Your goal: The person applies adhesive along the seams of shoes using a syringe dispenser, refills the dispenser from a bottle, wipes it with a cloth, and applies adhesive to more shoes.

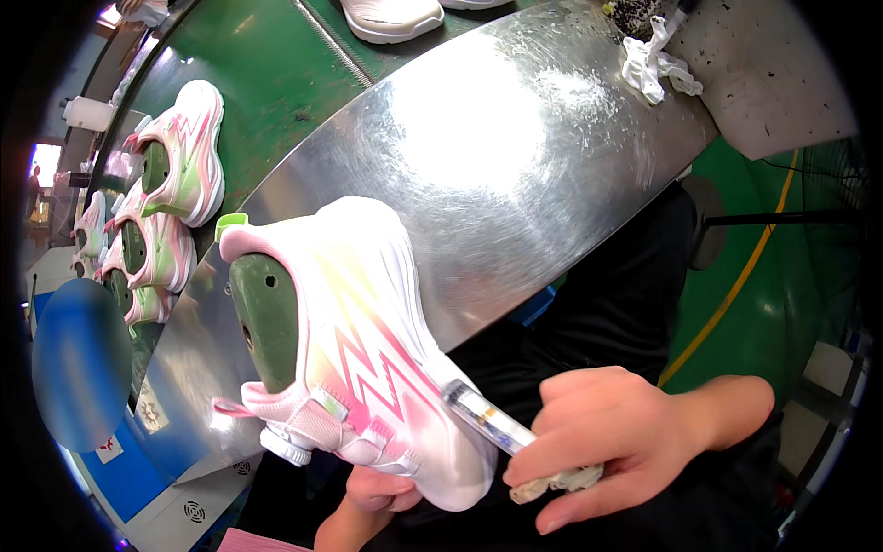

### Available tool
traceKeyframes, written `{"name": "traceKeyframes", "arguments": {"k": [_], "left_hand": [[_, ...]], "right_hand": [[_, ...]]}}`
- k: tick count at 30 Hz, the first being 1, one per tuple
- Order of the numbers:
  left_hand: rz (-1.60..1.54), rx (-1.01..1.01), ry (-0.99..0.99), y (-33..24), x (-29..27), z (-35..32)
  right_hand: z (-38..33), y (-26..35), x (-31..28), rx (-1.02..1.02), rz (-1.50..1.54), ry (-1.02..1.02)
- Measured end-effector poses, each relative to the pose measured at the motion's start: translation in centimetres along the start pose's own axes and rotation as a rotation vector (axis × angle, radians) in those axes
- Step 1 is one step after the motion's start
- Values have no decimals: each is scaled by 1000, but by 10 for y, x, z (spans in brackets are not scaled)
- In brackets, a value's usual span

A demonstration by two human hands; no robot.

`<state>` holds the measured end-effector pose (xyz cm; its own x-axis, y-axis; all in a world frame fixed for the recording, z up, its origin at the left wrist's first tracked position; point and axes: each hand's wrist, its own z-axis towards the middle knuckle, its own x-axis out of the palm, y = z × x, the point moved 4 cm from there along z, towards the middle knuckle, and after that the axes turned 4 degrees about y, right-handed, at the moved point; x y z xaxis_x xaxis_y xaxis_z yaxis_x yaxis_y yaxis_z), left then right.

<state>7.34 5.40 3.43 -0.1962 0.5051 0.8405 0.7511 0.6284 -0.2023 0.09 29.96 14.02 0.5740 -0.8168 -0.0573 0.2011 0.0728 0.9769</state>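
A pink, white and yellow sneaker (368,322) with a green last (267,322) inside is tilted in front of me, over the metal tabletop's near edge. My left hand (377,492) is closed on the toe end from below; part of it is hidden by the shoe. A white dial (283,443) sits by the laces. In my closed right hand (616,432) is a slim flat tool (487,419) with a silvery end. Its tip is at the sole's edge near the forefoot. Beneath those fingers shows a crumpled off-white wad (556,483).
Similar sneakers (184,152) stand in a row on the green belt (267,83) at the left, with another pale shoe (391,18) at the top. The shiny metal tabletop (589,202) carries a crumpled white tissue (655,63) at its far right. A blue panel (129,474) is lower left.
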Motion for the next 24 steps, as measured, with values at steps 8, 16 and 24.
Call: {"name": "traceKeyframes", "arguments": {"k": [8,16,24], "left_hand": [[154,-41,178,8,47,54],[76,-115,318,13,67,98],[32,-89,357,22,83,127]], "right_hand": [[-28,53,-8,109,-85,31],[-54,81,-15,87,-159,-32],[-60,100,-22,20,-372,-84]]}}
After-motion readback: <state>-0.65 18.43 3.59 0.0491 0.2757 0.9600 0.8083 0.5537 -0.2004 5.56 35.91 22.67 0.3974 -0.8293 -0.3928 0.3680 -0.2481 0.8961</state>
